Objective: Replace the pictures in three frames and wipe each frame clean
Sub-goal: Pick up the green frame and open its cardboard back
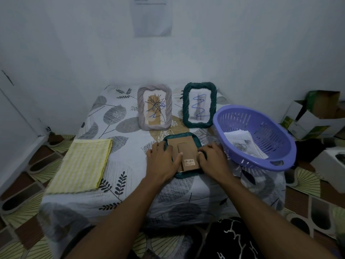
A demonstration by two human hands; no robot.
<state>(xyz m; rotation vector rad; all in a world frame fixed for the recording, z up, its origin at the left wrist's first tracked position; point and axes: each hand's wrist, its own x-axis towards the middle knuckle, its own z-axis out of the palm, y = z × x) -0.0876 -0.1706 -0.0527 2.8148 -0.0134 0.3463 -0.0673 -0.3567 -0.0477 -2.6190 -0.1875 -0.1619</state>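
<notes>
Left hand (162, 158) and right hand (213, 158) on a face-down dark green woven picture frame (186, 144), cardboard back upward.
Left fingers (161, 146) lie straight on its left rim, thumb on the backing; right fingers (203, 153) curl over the right rim. It lies on a leaf-print tablecloth (130, 157) beside a purple slotted plastic basket (240, 156) of printed sheets (240, 141), before an upright grey woven frame (169, 107) and an upright green woven frame (186, 107).

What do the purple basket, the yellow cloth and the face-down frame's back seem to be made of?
Purple basket: probably moulded plastic, smooth, slightly glossy, with slotted walls.
Yellow cloth: soft woven fabric, matte, with a ribbed check texture.
Face-down frame: its back looks like brown cardboard or fibreboard, matte and flat; the dark green rim looks twisted, material unclear.
</notes>
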